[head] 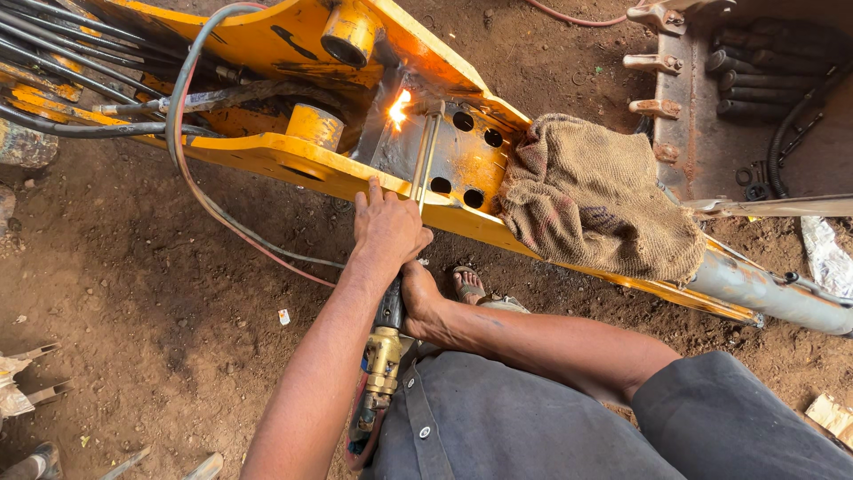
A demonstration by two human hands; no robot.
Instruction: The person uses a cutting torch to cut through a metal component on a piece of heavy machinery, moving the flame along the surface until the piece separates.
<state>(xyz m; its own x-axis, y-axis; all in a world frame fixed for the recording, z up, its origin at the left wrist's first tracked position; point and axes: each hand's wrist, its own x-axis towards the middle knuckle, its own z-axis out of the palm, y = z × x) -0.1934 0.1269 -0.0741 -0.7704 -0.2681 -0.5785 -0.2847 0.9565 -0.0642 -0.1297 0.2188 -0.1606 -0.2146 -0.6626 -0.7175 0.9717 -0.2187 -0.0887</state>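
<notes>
A gas cutting torch (425,156) with two thin metal tubes reaches up to a bright flame (399,108) burning against the grey steel plate (402,153) inside a big yellow machine frame (284,156). My left hand (386,229) lies over the torch tubes and rests on the frame's yellow edge. Just below it, my right hand (419,300) grips the torch's dark handle, above the brass valve body (384,354). Round holes (463,121) pierce the plate to the right of the flame.
A brown burlap sack (597,196) is draped over the frame at right. Grey and red hoses (191,178) loop across the dirt ground. Black hydraulic lines (62,53) run at upper left. A rusty toothed bucket (711,98) sits at upper right. My sandalled foot (468,284) is under the frame.
</notes>
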